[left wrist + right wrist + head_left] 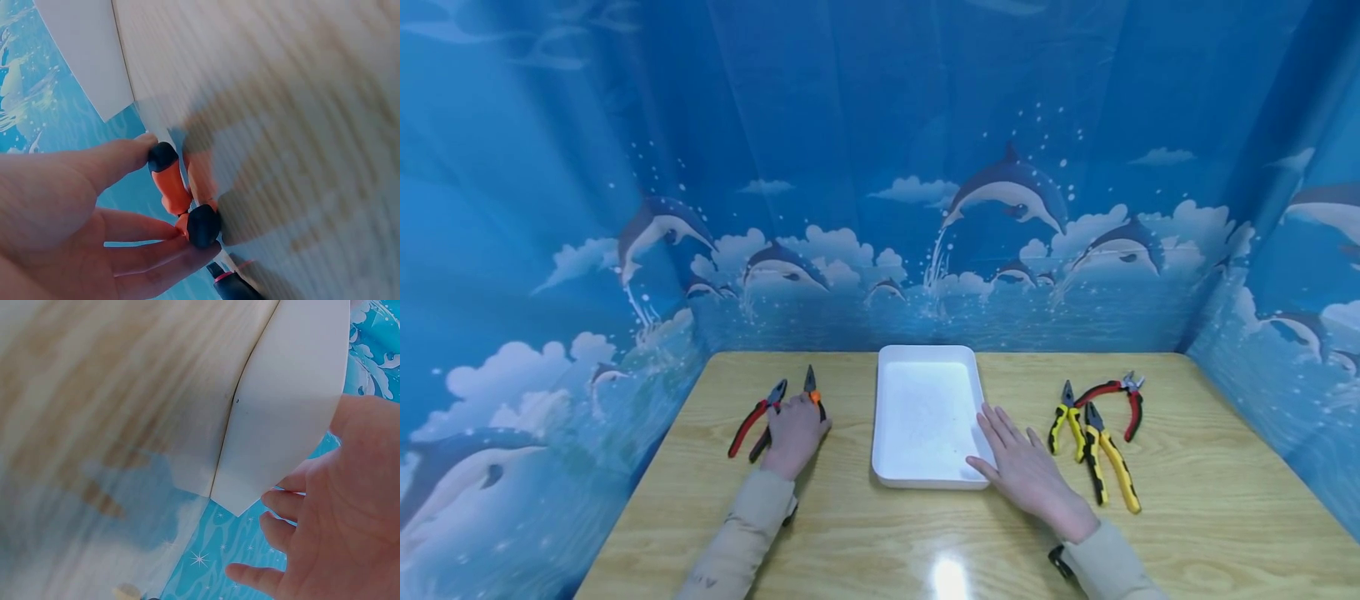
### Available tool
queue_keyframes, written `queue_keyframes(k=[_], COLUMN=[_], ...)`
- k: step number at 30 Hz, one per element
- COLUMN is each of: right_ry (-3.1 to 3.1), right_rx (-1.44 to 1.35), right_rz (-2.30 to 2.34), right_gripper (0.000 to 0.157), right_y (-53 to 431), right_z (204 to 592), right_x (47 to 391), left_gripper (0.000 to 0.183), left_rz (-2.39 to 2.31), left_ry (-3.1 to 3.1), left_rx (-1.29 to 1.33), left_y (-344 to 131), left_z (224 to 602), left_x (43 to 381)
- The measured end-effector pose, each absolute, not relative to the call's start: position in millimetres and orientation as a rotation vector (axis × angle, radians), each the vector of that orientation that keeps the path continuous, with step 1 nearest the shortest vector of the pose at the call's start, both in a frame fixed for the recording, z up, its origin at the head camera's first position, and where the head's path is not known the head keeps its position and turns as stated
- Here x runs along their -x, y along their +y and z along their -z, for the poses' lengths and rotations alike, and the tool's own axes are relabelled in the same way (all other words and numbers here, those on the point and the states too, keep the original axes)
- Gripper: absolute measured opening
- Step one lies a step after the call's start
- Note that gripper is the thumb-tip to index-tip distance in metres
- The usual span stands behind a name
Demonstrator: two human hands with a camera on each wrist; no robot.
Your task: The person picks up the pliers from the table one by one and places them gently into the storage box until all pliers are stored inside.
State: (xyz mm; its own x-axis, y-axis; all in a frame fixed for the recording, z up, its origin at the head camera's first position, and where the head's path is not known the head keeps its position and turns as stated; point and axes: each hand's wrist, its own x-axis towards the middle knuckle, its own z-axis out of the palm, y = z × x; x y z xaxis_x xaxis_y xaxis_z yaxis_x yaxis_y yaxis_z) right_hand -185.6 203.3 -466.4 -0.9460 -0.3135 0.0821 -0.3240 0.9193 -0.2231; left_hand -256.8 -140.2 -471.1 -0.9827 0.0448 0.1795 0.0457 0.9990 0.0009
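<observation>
My left hand [795,435] is over a pair of needle-nose pliers [810,383] with orange and black handles, lying on the table's left side. In the left wrist view the thumb touches one handle of the needle-nose pliers [170,184] and the fingers touch the other, so the hand grips both handles. Red-and-black pliers [747,428] lie just left of that hand. A white rectangular tray [880,417] stands in the middle. My right hand [1028,468], fingers straight and spread, rests against the tray's right side; the right wrist view shows its fingertips at the tray wall [284,406].
On the right of the wooden table [850,542] lie small yellow-and-black pliers [1066,417], larger yellow-and-black pliers [1116,467] and red-handled cutters [1135,408]. A blue dolphin-print curtain [850,208] hangs behind the table and along its sides.
</observation>
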Motion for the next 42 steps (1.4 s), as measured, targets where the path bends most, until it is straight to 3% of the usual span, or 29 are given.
queue_keyframes(k=[42], right_ry=[-3.023], right_rx=[-0.512], right_rz=[-0.357], right_gripper=[0.073], right_y=[204.3], right_z=[470.1], right_x=[186.8], left_gripper=[0.071], left_rz=[0.083], left_ry=[-3.013], left_rx=[0.213], left_y=[-130.0], left_z=[464.3], left_x=[226.4])
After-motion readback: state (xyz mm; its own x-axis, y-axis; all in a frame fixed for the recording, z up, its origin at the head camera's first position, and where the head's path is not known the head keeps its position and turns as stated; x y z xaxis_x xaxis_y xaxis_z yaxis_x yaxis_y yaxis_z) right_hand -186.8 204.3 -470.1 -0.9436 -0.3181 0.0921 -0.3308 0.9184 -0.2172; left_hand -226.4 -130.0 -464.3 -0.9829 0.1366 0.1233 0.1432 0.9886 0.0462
